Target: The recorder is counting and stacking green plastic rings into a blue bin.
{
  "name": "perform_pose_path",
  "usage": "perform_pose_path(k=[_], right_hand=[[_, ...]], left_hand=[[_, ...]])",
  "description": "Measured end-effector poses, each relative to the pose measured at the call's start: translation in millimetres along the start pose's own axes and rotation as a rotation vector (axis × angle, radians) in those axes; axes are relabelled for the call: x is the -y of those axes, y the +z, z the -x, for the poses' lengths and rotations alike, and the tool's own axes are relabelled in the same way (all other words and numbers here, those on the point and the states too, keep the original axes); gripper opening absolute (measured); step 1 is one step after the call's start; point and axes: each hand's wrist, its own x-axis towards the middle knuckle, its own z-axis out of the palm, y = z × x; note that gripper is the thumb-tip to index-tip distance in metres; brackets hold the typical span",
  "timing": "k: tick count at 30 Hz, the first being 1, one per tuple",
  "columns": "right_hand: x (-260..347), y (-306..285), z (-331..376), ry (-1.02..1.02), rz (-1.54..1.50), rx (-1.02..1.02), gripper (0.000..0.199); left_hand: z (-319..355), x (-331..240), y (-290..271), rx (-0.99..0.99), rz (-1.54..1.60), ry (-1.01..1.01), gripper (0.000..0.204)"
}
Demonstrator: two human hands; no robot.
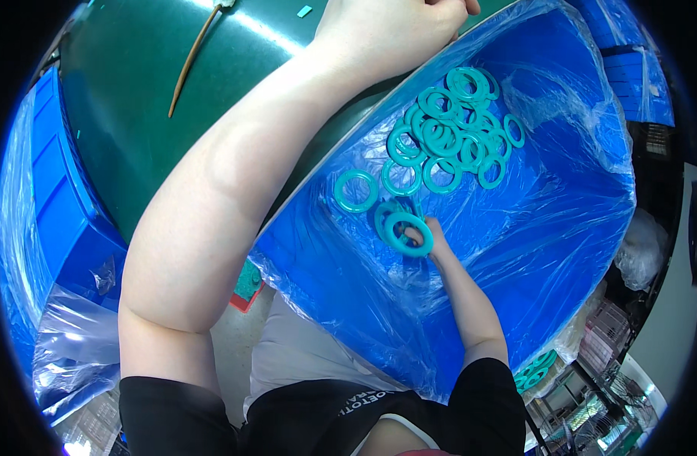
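My right hand [429,235] is down inside a blue bin [470,304] lined with clear plastic film. Its fingers are closed on a few turquoise rings [388,233], partly hidden behind one another. Beyond it, several more turquoise rings [443,137] lie in a loose heap on the film, and a single ring [356,191] rests to the left of them. My left arm stretches across the green table, and my left hand [420,26] is at the far edge of the bin. Its fingers are curled, partly cut off by the picture's top edge, and what they hold, if anything, is hidden.
On the green table [128,83] lie a thin brown stick [190,68] and a small turquoise scrap [304,11]. Another film-covered blue bin [67,182] stands at the left. A red tray [247,292] with turquoise pieces sits below the table edge. More rings [537,371] show at the lower right.
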Motion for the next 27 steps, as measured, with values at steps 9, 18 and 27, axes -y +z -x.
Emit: perform_pose_path(k=[9, 18, 27], right_hand=[[17.7, 1.5, 31.1, -0.018, 0.431, 0.015, 0.032], [33.8, 1.5, 38.9, 0.283, -0.275, 0.329, 0.025], [-19.1, 28.0, 21.1, 0.68, -0.857, 0.344, 0.025]], left_hand=[[0.3, 19.1, 1.4, -0.022, 0.035, 0.189, 0.018], [0.8, 4.6, 4.0, -0.017, -0.019, 0.049, 0.019], [1.2, 3.0, 3.3, -0.028, -0.047, 0.064, 0.02]])
